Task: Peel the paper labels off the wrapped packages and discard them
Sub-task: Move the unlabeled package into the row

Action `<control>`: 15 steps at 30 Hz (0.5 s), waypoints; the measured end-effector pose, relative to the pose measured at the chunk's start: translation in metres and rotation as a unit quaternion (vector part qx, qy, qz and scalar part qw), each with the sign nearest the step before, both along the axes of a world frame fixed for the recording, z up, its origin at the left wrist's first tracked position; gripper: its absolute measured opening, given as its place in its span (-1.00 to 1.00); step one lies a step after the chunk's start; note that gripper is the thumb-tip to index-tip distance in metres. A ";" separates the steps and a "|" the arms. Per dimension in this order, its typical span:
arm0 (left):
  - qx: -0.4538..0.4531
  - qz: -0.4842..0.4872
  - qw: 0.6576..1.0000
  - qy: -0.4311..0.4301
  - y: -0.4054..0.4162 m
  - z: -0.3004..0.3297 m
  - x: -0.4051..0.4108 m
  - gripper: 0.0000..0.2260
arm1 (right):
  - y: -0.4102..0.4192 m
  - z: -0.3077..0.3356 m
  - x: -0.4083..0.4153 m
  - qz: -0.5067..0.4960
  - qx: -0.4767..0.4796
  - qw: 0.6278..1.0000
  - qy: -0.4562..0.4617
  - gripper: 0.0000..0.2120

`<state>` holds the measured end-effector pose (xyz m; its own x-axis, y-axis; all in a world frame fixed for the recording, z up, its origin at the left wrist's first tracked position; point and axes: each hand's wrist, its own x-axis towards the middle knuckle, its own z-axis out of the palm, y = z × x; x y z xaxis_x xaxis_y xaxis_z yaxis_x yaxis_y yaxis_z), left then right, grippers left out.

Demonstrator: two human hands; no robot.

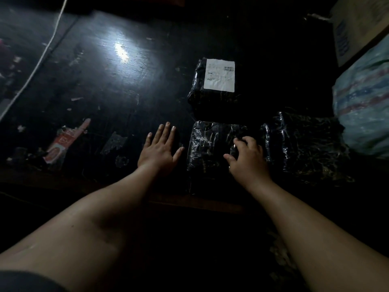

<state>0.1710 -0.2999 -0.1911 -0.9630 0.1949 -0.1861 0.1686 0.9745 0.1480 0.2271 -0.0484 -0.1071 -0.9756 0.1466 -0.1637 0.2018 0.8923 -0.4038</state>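
Note:
Three packages wrapped in shiny black plastic lie on a dark table [101, 85]. The far package [202, 98] carries a white paper label [219, 75] on its top. The near package [207, 148] shows no label on its top; my right hand [247, 160] rests on its right side with fingers curled on the wrap. A third package [307, 144] lies just right of it, also without a visible label. My left hand [157, 151] lies flat on the table, fingers spread, just left of the near package and holding nothing.
A red and white wrapper [63, 142] and scraps of torn paper or tape lie on the left of the table. A white cable [40, 60] runs along the left. A cardboard box [355, 26] and a striped sack [364, 106] stand at the right.

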 end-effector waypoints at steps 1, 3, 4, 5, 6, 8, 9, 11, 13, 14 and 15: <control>0.000 0.001 1.000 -0.004 0.000 0.001 0.000 -0.32 | 0.000 0.004 -0.002 0.004 0.003 1.000 -0.009 -0.44; 0.000 0.002 1.000 -0.016 0.000 0.003 0.000 -0.32 | -0.001 0.013 -0.005 0.012 0.014 0.999 -0.028 -0.45; 0.001 0.002 1.000 -0.023 0.000 0.004 -0.001 -0.32 | -0.001 0.017 -0.008 0.017 0.023 0.999 -0.039 -0.46; 0.002 0.001 1.000 -0.031 0.001 0.005 -0.003 -0.32 | -0.002 0.022 -0.010 0.024 0.034 0.998 -0.049 -0.47; 0.002 0.001 0.999 -0.040 0.001 0.007 -0.004 -0.32 | -0.002 0.026 -0.013 0.033 0.046 0.996 -0.062 -0.48; 0.003 0.005 0.999 -0.050 0.001 0.012 -0.006 -0.32 | 0.000 0.034 -0.021 0.052 0.069 0.992 -0.089 -0.49; 0.007 0.008 0.999 -0.051 0.001 0.015 -0.007 -0.32 | 0.001 0.039 -0.027 0.064 0.084 0.989 -0.104 -0.51; 0.025 0.013 0.999 -0.043 0.002 0.022 -0.010 -0.35 | 0.003 0.049 -0.046 0.090 0.124 0.978 -0.139 -0.56; 0.042 0.015 0.999 -0.021 0.005 0.032 -0.019 -0.38 | 0.006 0.060 -0.068 0.102 0.140 0.971 -0.162 -0.55; 0.041 0.012 0.999 -0.007 0.006 0.038 -0.027 -0.41 | 0.008 0.064 -0.081 0.101 0.131 0.973 -0.161 -0.54; 0.034 0.011 0.999 0.003 0.008 0.044 -0.037 -0.43 | 0.009 0.068 -0.092 0.101 0.118 0.976 -0.151 -0.56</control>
<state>0.1345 -0.2918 -0.1471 -0.9681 0.1863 -0.1675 0.1491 0.9657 0.2123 0.1348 -0.0396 -0.0390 -0.9013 0.0241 -0.4326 0.0898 0.9871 -0.1323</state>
